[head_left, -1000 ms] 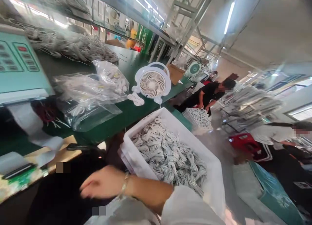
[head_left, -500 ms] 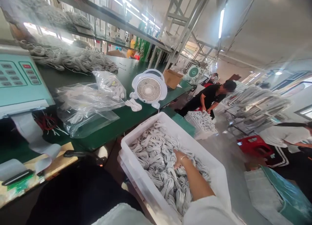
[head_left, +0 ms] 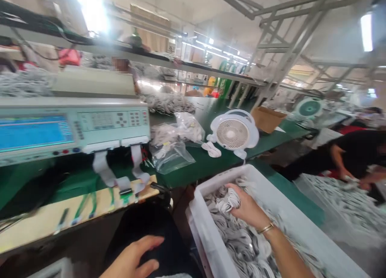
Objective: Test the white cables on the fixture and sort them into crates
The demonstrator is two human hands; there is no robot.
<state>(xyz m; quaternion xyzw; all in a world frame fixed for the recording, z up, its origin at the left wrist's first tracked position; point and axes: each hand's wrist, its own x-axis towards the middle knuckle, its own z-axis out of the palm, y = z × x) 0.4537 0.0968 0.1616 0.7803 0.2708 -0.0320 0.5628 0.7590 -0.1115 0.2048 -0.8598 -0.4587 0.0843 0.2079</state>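
We note the right hand [head_left: 245,207] at lower centre clenched on a cable bundle [head_left: 228,200] above the bin [head_left: 208,234], left hand [head_left: 132,260] released, resting flat on the lap.

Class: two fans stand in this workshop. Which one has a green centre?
The far fan, at the right beyond the cardboard box. Its grille centre is green; the near fan on the green bench is white with a beige grille.
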